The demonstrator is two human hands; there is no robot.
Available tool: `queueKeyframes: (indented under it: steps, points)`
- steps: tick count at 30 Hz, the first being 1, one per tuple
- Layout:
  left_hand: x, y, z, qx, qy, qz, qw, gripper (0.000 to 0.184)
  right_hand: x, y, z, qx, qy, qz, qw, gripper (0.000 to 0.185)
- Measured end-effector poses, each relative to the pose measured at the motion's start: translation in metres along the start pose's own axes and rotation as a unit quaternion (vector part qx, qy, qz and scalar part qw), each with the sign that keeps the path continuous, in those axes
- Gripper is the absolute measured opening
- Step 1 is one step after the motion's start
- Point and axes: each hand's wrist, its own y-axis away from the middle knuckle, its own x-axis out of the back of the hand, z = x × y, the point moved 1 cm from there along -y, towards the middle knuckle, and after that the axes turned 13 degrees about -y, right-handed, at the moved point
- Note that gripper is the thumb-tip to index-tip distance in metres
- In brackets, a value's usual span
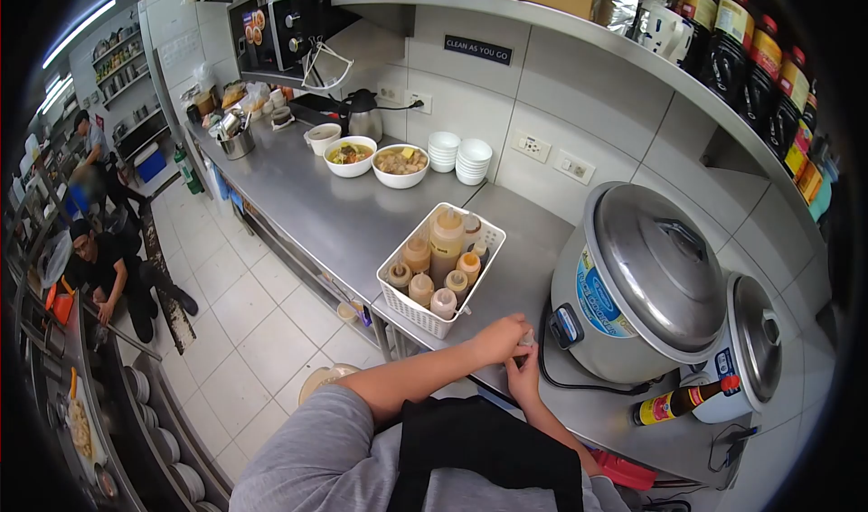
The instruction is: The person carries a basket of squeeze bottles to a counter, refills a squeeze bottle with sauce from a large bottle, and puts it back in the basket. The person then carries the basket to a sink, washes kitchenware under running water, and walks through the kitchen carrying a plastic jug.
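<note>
- Small pale item (528,338): found above the near part of the table (298,187), between the white basket (411,311) and the large rice cooker (579,281). Largely hidden by fingers; its exact identity, and whether it rests on the surface, cannot be told.
- Placement of item: held in front of the body, at the end of both forearms; judged to be so that both hands can work on it together.
- Basket: stands just beyond the hands. Squeeze bottles (446,241) are packed upright in it, nozzles upward, presumably to stop them tipping and keep each within reach.
- Wall side: two food bowls (400,167) and stacks of white bowls (443,150) sit well back, probably to stay away from the front edge.
- Cooker: lid on; its dark cord (579,385) runs along the table, near the hands.
- Left hand (503,338): fingers curled and drawn together, clamped on the item from above; little gap noted.
- Right hand (523,373): fingers bent inward, gathered about the same item from the near side, close against the left; no wide spread seen. Precise fingertip contact is obscured.
</note>
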Motion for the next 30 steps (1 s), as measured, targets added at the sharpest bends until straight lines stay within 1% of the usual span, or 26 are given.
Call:
queueKeyframes:
  steps: [1,2,3,5,6,8,9,11,12,14,15,17,18,20,21,22,23,24,25,26,27,29,30]
  points:
    - [0.002,-0.002,0.001,0.002,-0.003,-0.032,0.999,0.032,-0.001,-0.001,0.001,0.036,0.010,0.008,0.999,0.058]
    - [0.005,-0.004,0.002,0.005,-0.006,-0.064,0.998,0.031,0.000,0.000,0.002,0.023,0.016,0.019,0.999,0.060]
    - [0.006,-0.007,0.000,0.003,-0.009,-0.065,0.998,0.031,-0.001,0.002,-0.005,0.026,0.015,0.021,0.999,0.060]
    - [0.008,-0.014,-0.003,-0.085,0.061,-0.133,0.986,0.027,-0.002,0.004,-0.020,-0.009,0.011,0.025,1.000,0.062]
    - [0.005,-0.015,-0.006,-0.088,0.059,-0.132,0.986,0.027,0.000,0.003,-0.016,-0.006,0.011,0.027,1.000,0.062]
    - [0.000,-0.017,-0.011,-0.069,0.075,-0.164,0.981,0.025,0.003,0.002,-0.007,-0.030,0.039,-0.027,0.998,0.078]
    - [0.005,-0.018,-0.007,-0.073,0.074,-0.164,0.981,0.025,0.002,0.001,-0.010,-0.028,0.040,-0.024,0.999,0.078]
    - [0.018,-0.016,0.002,0.016,0.064,-0.203,0.977,0.036,-0.002,0.003,-0.016,-0.019,-0.053,0.030,0.998,0.060]
    - [0.016,-0.014,0.002,0.013,0.065,-0.205,0.977,0.036,0.000,0.002,-0.016,-0.017,-0.052,0.020,0.998,0.059]
    - [0.007,-0.004,0.005,0.014,-0.007,-0.052,0.999,0.038,0.002,0.004,-0.010,-0.026,-0.051,0.021,0.998,0.059]
    - [0.000,0.000,0.007,0.012,-0.007,-0.054,0.998,0.038,0.003,0.004,-0.006,-0.032,-0.052,0.018,0.998,0.059]
    - [-0.008,0.007,0.010,-0.013,-0.060,0.126,0.990,0.038,0.007,0.005,-0.002,-0.022,-0.055,0.013,0.998,0.059]
    - [-0.006,0.006,0.012,-0.017,-0.063,0.126,0.990,0.038,0.008,0.003,-0.002,-0.011,-0.058,0.005,0.998,0.060]
    - [0.005,0.006,0.022,0.058,0.092,0.053,0.993,0.035,0.010,0.004,-0.037,-0.004,-0.051,-0.005,0.999,0.060]
    - [0.020,0.005,0.031,0.053,0.089,0.050,0.993,0.035,0.012,0.007,-0.056,-0.002,-0.041,-0.017,0.999,0.061]
    - [0.041,0.002,0.043,0.048,0.097,0.002,0.994,0.035,0.015,0.009,-0.065,-0.025,-0.081,-0.024,0.996,0.061]
    - [0.058,0.000,0.053,0.043,0.104,-0.047,0.993,0.036,0.018,0.012,-0.079,-0.023,-0.085,-0.018,0.996,0.061]
    - [0.069,-0.002,0.059,0.039,0.102,-0.053,0.993,0.036,0.022,0.014,-0.097,-0.035,-0.102,-0.029,0.994,0.060]
    - [0.078,-0.004,0.065,-0.014,0.142,-0.050,0.988,0.040,0.025,0.017,-0.113,-0.047,-0.118,-0.041,0.991,0.059]
    - [0.086,-0.005,0.071,-0.066,0.183,-0.046,0.980,0.043,0.028,0.020,-0.126,-0.038,-0.123,-0.055,0.990,0.060]
    - [0.095,-0.007,0.077,-0.069,0.183,-0.052,0.979,0.043,0.030,0.024,-0.140,-0.038,-0.125,-0.048,0.990,0.060]
    - [0.107,-0.012,0.087,-0.095,0.234,-0.152,0.956,0.050,0.033,0.031,-0.165,-0.030,-0.059,-0.068,0.996,0.061]
    - [0.111,-0.016,0.092,-0.099,0.235,-0.159,0.954,0.050,0.035,0.031,-0.171,-0.031,-0.060,-0.060,0.996,0.061]
